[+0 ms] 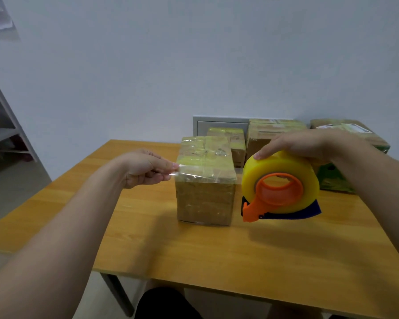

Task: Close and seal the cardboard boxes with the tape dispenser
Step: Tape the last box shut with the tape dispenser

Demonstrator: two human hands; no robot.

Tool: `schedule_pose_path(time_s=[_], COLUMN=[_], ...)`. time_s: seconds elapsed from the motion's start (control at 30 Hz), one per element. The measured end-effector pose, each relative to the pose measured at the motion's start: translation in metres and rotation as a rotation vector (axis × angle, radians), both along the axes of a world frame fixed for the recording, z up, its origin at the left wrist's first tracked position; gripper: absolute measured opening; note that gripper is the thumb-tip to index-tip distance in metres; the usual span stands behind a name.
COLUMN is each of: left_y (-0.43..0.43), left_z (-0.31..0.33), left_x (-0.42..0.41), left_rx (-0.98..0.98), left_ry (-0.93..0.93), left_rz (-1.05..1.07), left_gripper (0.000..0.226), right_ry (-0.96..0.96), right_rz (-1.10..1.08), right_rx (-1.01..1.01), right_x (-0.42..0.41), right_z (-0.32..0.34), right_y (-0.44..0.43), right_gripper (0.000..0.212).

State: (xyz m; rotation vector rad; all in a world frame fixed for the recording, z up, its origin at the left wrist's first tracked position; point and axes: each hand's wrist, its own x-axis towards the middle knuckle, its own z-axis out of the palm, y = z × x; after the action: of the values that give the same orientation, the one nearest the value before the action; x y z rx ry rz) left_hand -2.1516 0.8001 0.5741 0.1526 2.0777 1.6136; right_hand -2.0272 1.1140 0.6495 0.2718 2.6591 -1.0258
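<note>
Left hand (145, 168) pinches tape (194, 172) across box (205, 199), right hand (304, 143) grips tape dispenser (280, 187); boxes (274, 132) behind.

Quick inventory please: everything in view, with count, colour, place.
table: one, orange-brown wood, foreground
front box: one, brown cardboard wrapped in clear tape, table centre
back boxes: three, brown, taped, far table edge
tape dispenser: one, yellow roll, orange hub, blue base, held right of front box
tape strip: one, clear, stretched across front box's upper front, toward tape dispenser
wall panel: one, grey, behind back boxes
shelf: one, pale, far left
left hand: one, pinches tape strip's end, left of front box
right hand: one, grips tape dispenser's roll from above
</note>
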Motion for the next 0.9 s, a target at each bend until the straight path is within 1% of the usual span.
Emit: schedule_pose_path(time_s=[0.07,0.1,0.17,0.27,0.37,0.43,0.5,0.53,0.57,0.63,0.7,0.77,0.83,0.87,0.9], left_y=[-0.0003,-0.0006,-0.0016,-0.0025,-0.0033,-0.003,-0.0028,-0.0026,-0.0023,-0.0011,0.0,0.0008,0.002,0.0027,0.003], left_z=[-0.0006,-0.0006,-0.0011,-0.003,-0.0036,-0.0041,-0.0039,-0.0033,-0.0025,0.0007,0.0031,0.0036,0.0027,0.0021,0.0019], left_x=[-0.001,-0.0013,-0.0013,-0.0007,-0.0004,0.0,0.001,0.0014,0.002,0.0031,0.0032,0.003,0.0029,0.0027,0.0031], left_rx=[-0.004,-0.004,0.002,0.008,0.006,0.006,0.004,0.003,0.001,-0.004,-0.004,-0.006,-0.012,-0.015,-0.018], left_ry=[0.0,0.0,-0.005,-0.006,0.001,-0.001,-0.005,-0.007,-0.007,0.0,0.011,0.01,0.006,0.006,0.004], left_rz=[0.002,0.002,0.008,0.012,0.014,0.009,0.012,0.015,0.014,0.006,0.003,0.001,0.009,0.014,0.017], left_gripper=[0.056,0.057,0.056,0.053,0.053,0.042,0.027,0.025,0.027,0.039,0.047,0.04,0.029,0.026,0.026], right_ry=[0.005,0.005,-0.001,-0.01,-0.004,-0.018,-0.034,-0.035,-0.034,-0.022,-0.017,-0.017,-0.018,-0.018,-0.017], right_rz=[0.005,0.006,0.01,0.018,0.003,0.019,0.032,0.029,0.028,0.033,0.04,0.034,0.038,0.042,0.044], right_rx=[0.0,0.0,-0.008,-0.002,0.009,0.011,0.015,0.021,0.022,0.013,0.0,-0.014,-0.012,-0.005,0.0], right_x=[0.0,-0.0013,-0.002,-0.0026,-0.0027,-0.0024,-0.003,-0.0036,-0.0033,-0.0034,-0.0027,-0.003,-0.0038,-0.0044,-0.0045], right_z=[-0.0014,-0.0024,-0.0038,-0.005,-0.0059,-0.0056,-0.0056,-0.0057,-0.0058,-0.0061,-0.006,-0.0066,-0.0077,-0.0087,-0.0092], right_y=[-0.0017,-0.0013,-0.0021,-0.0025,-0.0048,-0.006,-0.0062,-0.0061,-0.0066,-0.005,-0.0044,-0.0038,-0.0028,-0.0022,-0.002], right_gripper=[0.039,0.035,0.021,0.018,0.011,0.016,0.03,0.034,0.035,0.037,0.033,0.026,0.034,0.036,0.034])
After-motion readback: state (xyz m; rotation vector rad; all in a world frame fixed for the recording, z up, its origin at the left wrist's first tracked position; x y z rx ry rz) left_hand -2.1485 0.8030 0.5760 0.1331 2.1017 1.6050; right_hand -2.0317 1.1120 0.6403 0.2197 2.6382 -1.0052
